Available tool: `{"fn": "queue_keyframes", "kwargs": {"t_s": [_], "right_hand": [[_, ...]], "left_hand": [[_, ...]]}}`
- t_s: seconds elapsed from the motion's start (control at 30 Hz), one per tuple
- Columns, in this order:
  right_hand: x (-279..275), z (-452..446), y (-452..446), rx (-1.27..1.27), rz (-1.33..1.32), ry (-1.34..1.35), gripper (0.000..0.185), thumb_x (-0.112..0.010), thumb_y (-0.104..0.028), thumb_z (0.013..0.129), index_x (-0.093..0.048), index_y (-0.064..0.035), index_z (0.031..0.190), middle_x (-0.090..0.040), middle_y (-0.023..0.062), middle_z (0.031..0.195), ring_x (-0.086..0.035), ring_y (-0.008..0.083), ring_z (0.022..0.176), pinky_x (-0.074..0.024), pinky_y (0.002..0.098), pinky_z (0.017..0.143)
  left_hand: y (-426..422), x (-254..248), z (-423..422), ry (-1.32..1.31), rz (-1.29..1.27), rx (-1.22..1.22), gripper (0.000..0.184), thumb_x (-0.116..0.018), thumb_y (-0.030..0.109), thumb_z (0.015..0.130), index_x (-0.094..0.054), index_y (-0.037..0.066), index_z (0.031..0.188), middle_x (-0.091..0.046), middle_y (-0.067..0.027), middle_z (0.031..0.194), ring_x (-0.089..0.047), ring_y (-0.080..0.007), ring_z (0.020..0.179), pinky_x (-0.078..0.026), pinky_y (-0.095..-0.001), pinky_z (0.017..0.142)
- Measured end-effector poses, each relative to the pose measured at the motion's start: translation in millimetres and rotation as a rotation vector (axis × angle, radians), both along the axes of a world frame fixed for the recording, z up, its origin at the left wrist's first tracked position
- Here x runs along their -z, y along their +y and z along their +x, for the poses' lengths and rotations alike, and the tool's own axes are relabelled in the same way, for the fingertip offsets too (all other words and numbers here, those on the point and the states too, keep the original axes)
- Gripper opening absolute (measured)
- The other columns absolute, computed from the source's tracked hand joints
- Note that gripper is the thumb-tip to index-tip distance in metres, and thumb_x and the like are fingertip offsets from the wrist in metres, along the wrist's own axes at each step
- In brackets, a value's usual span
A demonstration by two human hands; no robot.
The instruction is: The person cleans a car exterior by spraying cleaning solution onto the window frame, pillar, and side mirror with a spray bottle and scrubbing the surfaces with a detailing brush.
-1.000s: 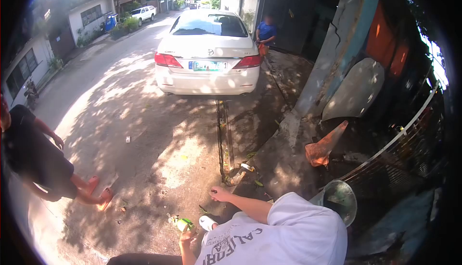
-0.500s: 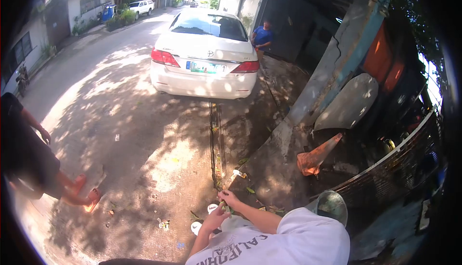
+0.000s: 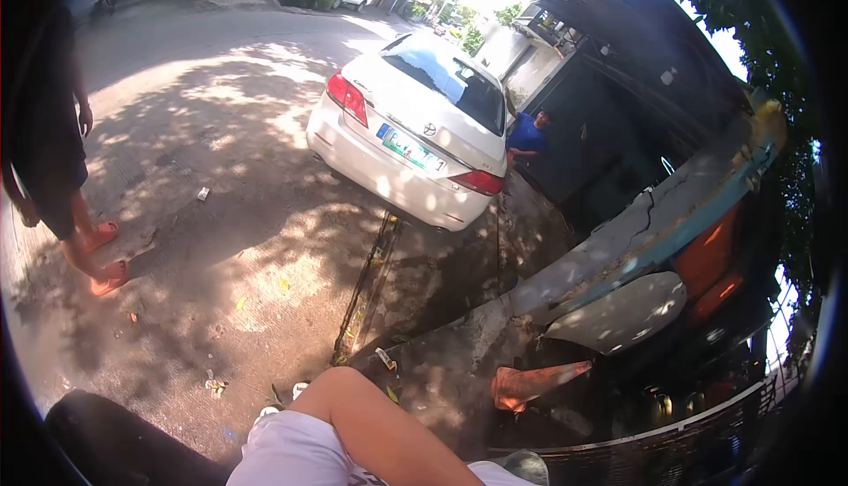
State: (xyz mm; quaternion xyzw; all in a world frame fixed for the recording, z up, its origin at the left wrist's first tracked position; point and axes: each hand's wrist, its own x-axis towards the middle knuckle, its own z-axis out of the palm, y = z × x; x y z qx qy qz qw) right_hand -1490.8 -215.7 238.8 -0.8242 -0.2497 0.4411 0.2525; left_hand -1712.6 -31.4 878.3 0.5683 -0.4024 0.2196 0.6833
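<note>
Neither of my hands shows in this view. A bent bare arm (image 3: pixel 380 429) comes up from the lower edge, with its elbow pointing away from me and its hand out of sight. I cannot tell for sure which arm it is. It comes out of a white shirt sleeve (image 3: pixel 291 446). Behind the elbow, part of a white shoe (image 3: pixel 301 389) is visible on the concrete, beside a narrow drain channel (image 3: pixel 367 283).
A white car (image 3: pixel 406 133) is parked ahead. At left stands a person in dark clothes (image 3: pixel 53 133) and orange slippers; another in a blue shirt (image 3: pixel 527 137) is beside the car. An orange cone (image 3: pixel 534 386) lies at right, near a cracked concrete post (image 3: pixel 618 248).
Both hands, earlier held together in front of the shirt, have left the view, and a bent arm has risen. The view has tilted and turned. The dark-clothed person now shows more fully.
</note>
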Motion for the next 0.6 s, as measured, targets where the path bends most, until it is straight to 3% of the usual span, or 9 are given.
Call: {"fn": "queue_keyframes", "kwargs": {"t_s": [0.1,0.2,0.3,0.37,0.4,0.47,0.6], "right_hand": [[14.1,-7.9,-2.2,-0.071,-0.024,-0.042,0.040,-0.060,-0.038,0.098,-0.064,0.0002,0.108,-0.073,0.0127,0.086,-0.072,0.0198,0.078,-0.0543,0.0359,0.069],[60.6,4.9,-14.4,0.025,0.050,0.074,0.043,-0.060,-0.039,0.096,-0.065,0.0025,0.105,-0.073,0.0139,0.084,-0.071,0.0205,0.077,-0.0546,0.0359,0.072],[67.0,-6.1,-1.2,0.036,-0.029,-0.030,0.044,-0.061,-0.040,0.095,-0.066,0.0031,0.099,-0.072,0.0144,0.083,-0.071,0.0217,0.075,-0.0548,0.0358,0.073],[52.7,-6.2,18.8,0.063,-0.058,0.034,0.045,-0.062,-0.041,0.095,-0.067,0.0029,0.098,-0.072,0.0156,0.083,-0.071,0.0226,0.074,-0.0549,0.0360,0.073],[-1.6,-8.5,33.3,-0.080,0.000,-0.044,0.044,-0.063,-0.041,0.094,-0.067,0.0022,0.099,-0.072,0.0162,0.087,-0.071,0.0225,0.079,-0.0546,0.0365,0.075],[-29.3,-23.9,71.7,-0.047,-0.009,-0.043,0.044,-0.063,-0.041,0.094,-0.067,0.0017,0.099,-0.073,0.0162,0.089,-0.071,0.0230,0.083,-0.0545,0.0373,0.076],[-27.8,-34.5,143.2,-0.049,-0.116,-0.162,0.043,-0.062,-0.040,0.096,-0.066,0.0017,0.105,-0.072,0.0121,0.096,-0.069,0.0213,0.092,-0.0525,0.0363,0.082]], "left_hand": [[29.0,17.8,10.4,0.101,-0.016,-0.047,0.030,-0.057,0.021,0.101,-0.059,0.005,0.126,-0.064,-0.0120,0.113,-0.059,-0.0194,0.108,-0.045,-0.0347,0.098],[63.8,36.7,12.8,0.182,-0.056,-0.123,0.029,-0.057,0.021,0.101,-0.059,0.005,0.125,-0.064,-0.0119,0.112,-0.059,-0.0195,0.107,-0.045,-0.0347,0.097],[98.3,59.1,4.7,0.288,-0.098,-0.222,0.028,-0.057,0.022,0.101,-0.059,0.005,0.124,-0.064,-0.0118,0.111,-0.058,-0.0197,0.106,-0.045,-0.0347,0.097],[121.7,82.0,-6.0,0.376,-0.128,-0.329,0.028,-0.056,0.022,0.101,-0.059,0.005,0.123,-0.064,-0.0118,0.111,-0.058,-0.0198,0.106,-0.045,-0.0347,0.096],[134.0,95.3,-13.1,0.428,-0.143,-0.388,0.027,-0.056,0.022,0.102,-0.059,0.005,0.122,-0.063,-0.0117,0.111,-0.058,-0.0198,0.105,-0.045,-0.0347,0.096],[158.1,127.3,-31.3,0.555,-0.172,-0.535,0.027,-0.056,0.022,0.102,-0.059,0.004,0.122,-0.063,-0.0117,0.110,-0.058,-0.0199,0.105,-0.045,-0.0347,0.096],[199.6,201.0,-76.9,0.854,-0.207,-0.838,0.026,-0.056,0.023,0.102,-0.059,0.004,0.120,-0.063,-0.0116,0.109,-0.058,-0.0201,0.104,-0.045,-0.0346,0.095]]}}
